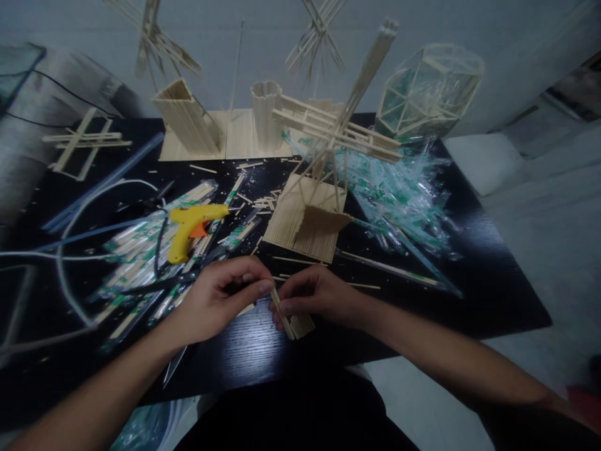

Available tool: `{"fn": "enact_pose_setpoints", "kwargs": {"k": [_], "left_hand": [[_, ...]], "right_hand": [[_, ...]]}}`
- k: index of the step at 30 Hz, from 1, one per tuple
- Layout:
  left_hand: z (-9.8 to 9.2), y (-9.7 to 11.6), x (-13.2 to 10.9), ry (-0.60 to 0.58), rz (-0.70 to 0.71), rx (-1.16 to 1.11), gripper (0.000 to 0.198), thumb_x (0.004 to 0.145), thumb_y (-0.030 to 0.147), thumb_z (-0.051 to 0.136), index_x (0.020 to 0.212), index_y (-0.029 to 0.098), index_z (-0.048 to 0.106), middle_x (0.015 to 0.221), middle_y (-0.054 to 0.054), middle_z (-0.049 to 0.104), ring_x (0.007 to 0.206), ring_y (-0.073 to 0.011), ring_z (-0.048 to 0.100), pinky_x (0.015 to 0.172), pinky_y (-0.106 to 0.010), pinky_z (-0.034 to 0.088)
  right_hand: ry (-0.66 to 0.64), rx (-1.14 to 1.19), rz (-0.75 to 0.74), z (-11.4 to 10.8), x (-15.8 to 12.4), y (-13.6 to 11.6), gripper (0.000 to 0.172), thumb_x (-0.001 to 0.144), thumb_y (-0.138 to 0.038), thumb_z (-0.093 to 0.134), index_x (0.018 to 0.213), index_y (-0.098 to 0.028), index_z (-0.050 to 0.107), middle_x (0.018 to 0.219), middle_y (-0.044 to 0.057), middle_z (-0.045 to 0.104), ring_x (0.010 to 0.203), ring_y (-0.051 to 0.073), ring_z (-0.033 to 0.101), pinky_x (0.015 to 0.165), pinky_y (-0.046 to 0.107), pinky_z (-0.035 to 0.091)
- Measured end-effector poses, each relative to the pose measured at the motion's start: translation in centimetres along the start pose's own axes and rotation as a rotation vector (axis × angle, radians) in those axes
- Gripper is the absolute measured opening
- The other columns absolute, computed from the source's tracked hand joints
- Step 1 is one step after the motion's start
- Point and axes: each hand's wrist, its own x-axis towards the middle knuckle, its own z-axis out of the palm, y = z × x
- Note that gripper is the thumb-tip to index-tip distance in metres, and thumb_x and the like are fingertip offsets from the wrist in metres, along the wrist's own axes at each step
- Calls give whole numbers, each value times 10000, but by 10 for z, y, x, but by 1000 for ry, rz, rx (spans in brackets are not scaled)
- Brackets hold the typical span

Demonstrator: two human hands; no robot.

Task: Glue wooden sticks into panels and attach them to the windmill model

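My left hand [223, 297] and my right hand [314, 297] meet near the front edge of a black table [488, 275]. Both are closed on a small bundle of short wooden sticks [297, 323], which my right hand grips while my left thumb and fingers pinch its upper end. Just behind my hands stands a stick model [310, 219] with a flat slatted base and slanted struts rising from it.
A yellow glue gun [190, 227] lies left of centre among wrapped chopsticks [141, 250] and cables. Torn clear wrappers [404, 194] pile at the right. Stick-built boxes [185, 119], a stick cup [265, 113] and a faceted stick-and-film ball [429, 88] stand at the back.
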Motion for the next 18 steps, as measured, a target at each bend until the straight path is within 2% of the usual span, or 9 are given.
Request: {"fn": "enact_pose_setpoints", "kwargs": {"k": [12,18], "left_hand": [[0,-2,-2,-12,-32,-24,181,979,328,653,905,170,701,781,-28,725,710,-148,715,647,-242,567],[0,0,0,1,-14,-6,165,974,311,654,894,176,704,777,-19,723,699,-137,706,634,-227,557]], "right_hand": [[-11,-15,-33,-2,0,2,221,835,-337,861,925,-142,810,837,32,784,780,129,725,808,277,554],[4,-16,-25,-1,0,2,259,814,-373,877,909,-143,806,827,27,780,773,130,725,821,288,554]]}}
